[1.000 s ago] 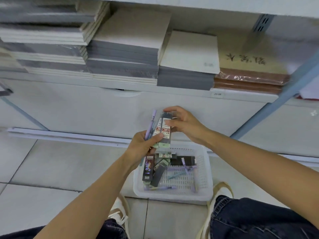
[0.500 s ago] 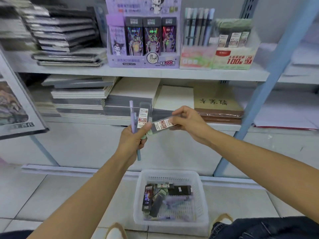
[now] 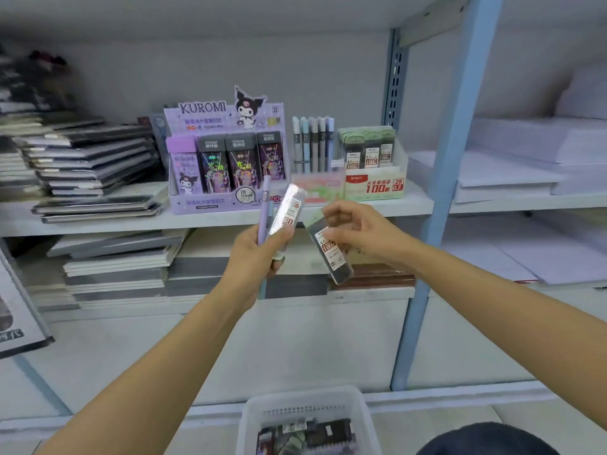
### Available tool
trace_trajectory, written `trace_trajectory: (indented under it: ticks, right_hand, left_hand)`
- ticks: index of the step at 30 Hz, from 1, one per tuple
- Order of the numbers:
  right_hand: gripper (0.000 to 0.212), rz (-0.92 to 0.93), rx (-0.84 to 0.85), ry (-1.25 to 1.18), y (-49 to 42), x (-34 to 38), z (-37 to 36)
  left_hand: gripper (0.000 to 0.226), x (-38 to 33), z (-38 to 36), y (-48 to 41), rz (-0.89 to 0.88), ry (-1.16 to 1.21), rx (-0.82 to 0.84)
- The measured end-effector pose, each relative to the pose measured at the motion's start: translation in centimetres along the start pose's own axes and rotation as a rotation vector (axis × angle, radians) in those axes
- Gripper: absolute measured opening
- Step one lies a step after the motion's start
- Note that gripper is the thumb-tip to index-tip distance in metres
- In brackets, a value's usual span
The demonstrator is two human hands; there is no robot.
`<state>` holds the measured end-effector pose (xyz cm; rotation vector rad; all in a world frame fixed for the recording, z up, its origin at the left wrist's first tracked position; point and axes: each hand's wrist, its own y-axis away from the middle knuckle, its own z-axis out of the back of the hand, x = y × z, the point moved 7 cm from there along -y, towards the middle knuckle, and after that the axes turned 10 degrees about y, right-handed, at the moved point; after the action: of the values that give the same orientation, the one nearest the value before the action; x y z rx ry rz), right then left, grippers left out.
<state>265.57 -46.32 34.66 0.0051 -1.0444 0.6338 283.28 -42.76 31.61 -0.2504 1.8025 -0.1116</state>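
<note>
- The left hand [image 3: 253, 257] is closed in a fist. Its fingers curl around a purple pen [image 3: 264, 208] and a clear lead case [image 3: 288, 210] together, with the thumb pressed against the case.
- Both stick up above the curled fingers, side by side and leaning slightly right. The pen's lower end pokes out beneath the fist, and glare washes out most of the case's label.
- The right hand [image 3: 361, 231] pinches the upper part of a dark lead case [image 3: 331, 257] between thumb and fingertips, with the other fingers loosely curled above.
- That case hangs tilted below the pinching fingers, just right of the left hand's thumb and not touching the clear case.
- Beyond the fingertips on the shelf [image 3: 98, 221] stand a purple Kuromi display box [image 3: 210, 201] and a green refill box [image 3: 374, 185].
- Well below both wrists, a white basket [image 3: 249, 415] holds more packets.
</note>
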Motion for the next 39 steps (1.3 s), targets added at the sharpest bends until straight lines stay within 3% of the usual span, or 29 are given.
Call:
trace_trajectory:
  ticks: [7, 10, 20, 24, 30, 34, 36, 39]
  right_hand:
    - [0.018, 0.159, -0.538, -0.070, -0.8, 3.4, 13.3]
    - [0.020, 0.158, -0.661, 0.015, -1.7, 3.6, 17.0]
    - [0.019, 0.079, -0.503, 0.284, -6.1, 1.8, 17.3]
    - [0.030, 0.034, -0.438, 0.400, -7.0, 1.5, 16.5]
    - [0.023, 0.010, -0.525, 0.673, -7.4, 1.3, 16.2]
    - [0.023, 0.116, -0.626, 0.603, -6.0, 3.0, 16.0]
    - [0.019, 0.214, -0.528, 0.461, -5.4, 4.4, 14.8]
    - [0.018, 0.208, -0.211, 0.335, -4.9, 5.0, 11.8]
  left_hand:
    - [0.020, -2.6, -3.3, -2.9, -0.063, -0.029, 0.033]
    - [0.024, -3.7, -4.5, -4.0, -0.087, -0.025, 0.045]
    - [0.023, -5.5, -6.0, -6.6, -0.100, -0.092, 0.082]
    - [0.023, -5.8, -5.9, -7.2, -0.093, -0.111, 0.091]
    - [0.025, -6.3, -6.7, -7.2, -0.116, -0.083, 0.128]
    - [0.029, -6.7, -7.3, -7.3, -0.138, -0.139, 0.147]
    - [0.031, -6.8, -8.0, -7.3, -0.147, -0.158, 0.173]
    - [0.034, -6.9, -8.8, -7.2, -0.161, -0.147, 0.181]
